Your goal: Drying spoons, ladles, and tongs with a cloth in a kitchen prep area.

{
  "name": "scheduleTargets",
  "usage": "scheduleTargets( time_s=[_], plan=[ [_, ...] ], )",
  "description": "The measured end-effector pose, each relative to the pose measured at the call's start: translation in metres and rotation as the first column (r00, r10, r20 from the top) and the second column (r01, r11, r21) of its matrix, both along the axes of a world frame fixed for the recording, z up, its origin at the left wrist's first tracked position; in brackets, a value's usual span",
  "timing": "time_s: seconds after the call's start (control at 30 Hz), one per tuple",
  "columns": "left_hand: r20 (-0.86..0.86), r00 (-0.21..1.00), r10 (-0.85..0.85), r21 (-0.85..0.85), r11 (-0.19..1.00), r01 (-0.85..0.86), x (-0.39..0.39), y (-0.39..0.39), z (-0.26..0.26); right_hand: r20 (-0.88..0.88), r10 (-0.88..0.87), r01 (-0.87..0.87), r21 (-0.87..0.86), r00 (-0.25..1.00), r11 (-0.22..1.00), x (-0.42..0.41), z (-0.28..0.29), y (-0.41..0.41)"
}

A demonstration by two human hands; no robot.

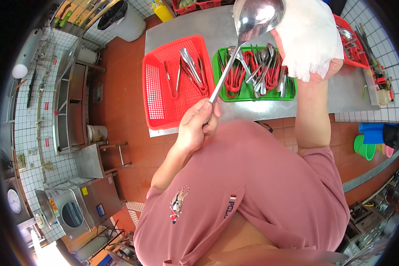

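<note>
My left hand (198, 124) grips the handle of a large stainless-steel serving spoon (259, 16). Its bowl points away from me, up at the frame's top edge. A white cloth (309, 36) is draped over my right hand (334, 69), hiding most of its fingers; the cloth lies right beside the bowl, and whether they touch I cannot tell. Below the spoon, a red perforated plastic basket (158, 114) holds several metal tongs (191, 66). Next to it, a green plastic basket (239, 97) is filled with red-handled tongs (232, 83) and metal spoons (262, 83).
A stainless-steel table (262, 111) carries the baskets. Another red basket (365, 61) with utensils stands at its right end. A bin with a black liner (129, 26) stands beyond the table's left corner. Metal shelving (76, 96) lines the left wall. Green buckets (364, 148) stand on the floor at right.
</note>
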State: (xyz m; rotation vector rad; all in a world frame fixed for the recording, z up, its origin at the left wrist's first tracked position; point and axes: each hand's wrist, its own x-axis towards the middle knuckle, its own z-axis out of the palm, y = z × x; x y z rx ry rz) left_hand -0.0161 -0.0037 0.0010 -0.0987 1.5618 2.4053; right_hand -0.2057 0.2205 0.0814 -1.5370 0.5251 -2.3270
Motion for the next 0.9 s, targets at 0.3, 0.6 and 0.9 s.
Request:
scheduleTargets(
  time_s=[0.3,0.6,0.9],
  plan=[
    [-0.002,1.0,-0.001,0.015,1.0,0.001,0.0,0.0,-0.002,0.043,-0.207,0.199,0.154,0.977,0.968,-0.015,-0.025,0.018],
    [-0.001,1.0,0.008,0.019,1.0,-0.008,0.001,0.001,-0.005,0.042,-0.423,0.391,0.311,0.905,0.866,-0.004,-0.04,0.034],
    [0.036,0.999,0.008,-0.024,1.0,-0.007,0.003,0.002,-0.009,-0.115,-0.725,0.692,0.429,0.68,0.581,-0.009,-0.023,0.021]
  ],
)
